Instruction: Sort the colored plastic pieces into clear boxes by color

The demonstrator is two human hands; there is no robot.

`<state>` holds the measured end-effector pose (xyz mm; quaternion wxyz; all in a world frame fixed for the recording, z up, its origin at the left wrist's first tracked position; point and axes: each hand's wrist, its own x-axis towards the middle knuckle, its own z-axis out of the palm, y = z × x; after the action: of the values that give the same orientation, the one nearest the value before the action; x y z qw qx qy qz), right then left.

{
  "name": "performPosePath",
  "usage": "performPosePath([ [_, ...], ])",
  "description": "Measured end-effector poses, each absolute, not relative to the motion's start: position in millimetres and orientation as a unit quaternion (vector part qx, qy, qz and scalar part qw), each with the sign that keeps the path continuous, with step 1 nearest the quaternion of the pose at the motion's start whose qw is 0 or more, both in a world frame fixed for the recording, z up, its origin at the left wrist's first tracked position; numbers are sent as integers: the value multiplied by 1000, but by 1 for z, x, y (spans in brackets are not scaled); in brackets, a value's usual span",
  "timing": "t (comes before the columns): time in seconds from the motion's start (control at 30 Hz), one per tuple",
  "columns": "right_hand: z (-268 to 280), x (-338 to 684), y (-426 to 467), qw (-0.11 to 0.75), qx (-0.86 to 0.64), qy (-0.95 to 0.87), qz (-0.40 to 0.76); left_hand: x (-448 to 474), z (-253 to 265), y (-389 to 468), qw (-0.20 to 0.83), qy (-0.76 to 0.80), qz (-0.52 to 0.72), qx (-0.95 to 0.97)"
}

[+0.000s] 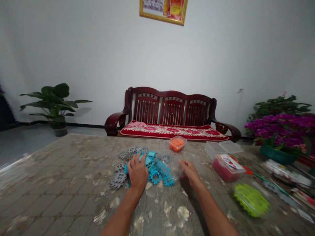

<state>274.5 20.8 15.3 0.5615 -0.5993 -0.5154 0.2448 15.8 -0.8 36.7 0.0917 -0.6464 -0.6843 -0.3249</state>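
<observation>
My left hand (138, 172) reaches over a pile of blue interlocking plastic pieces (155, 175), fingers curled down around some at its left side. The fingertips are partly hidden among them. Grey interlocking pieces (118, 179) with notched edges lie left of and behind that hand. To the right, my right hand (189, 170) pinches the edge of a clear plastic container (176, 164). The container leans beside the blue pile, and its outline is hard to make out. A few blue pieces show through or against its left side.
Behind the pile stands a box of orange pieces (177, 143). At right are a box with red contents (227, 167), a box of green pieces (251, 199) and an open clear box (215, 149). A flowerpot (278, 153) and a wooden bench (172, 111) are farther off.
</observation>
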Motion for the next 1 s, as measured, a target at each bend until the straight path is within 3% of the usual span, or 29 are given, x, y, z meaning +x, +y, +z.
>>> performPosePath([
  [0.17,28,308,6,453,-708,-528,120,46,21,-6,34,-515,-342,-785],
  [0.27,29,318,-4,291,-748,-596,-14,57,11,-6,-4,-464,-327,-824],
  [0.37,27,320,-12,168,-751,-635,-69,62,5,-5,-32,-455,-319,-831],
  [0.5,22,322,-15,120,-747,-645,-107,64,6,-8,-49,-443,-314,-838],
  [0.6,22,332,-14,192,-745,-624,-136,65,7,-11,-62,-419,-307,-852],
  [0.7,29,345,-12,368,-741,-546,-132,68,8,-14,-76,-405,-286,-865],
  [0.87,49,350,-10,664,-646,-361,103,77,7,-17,-97,-413,-251,-870],
  [1.0,48,335,-13,728,-569,-297,241,82,6,-20,-95,-407,-245,-875],
])
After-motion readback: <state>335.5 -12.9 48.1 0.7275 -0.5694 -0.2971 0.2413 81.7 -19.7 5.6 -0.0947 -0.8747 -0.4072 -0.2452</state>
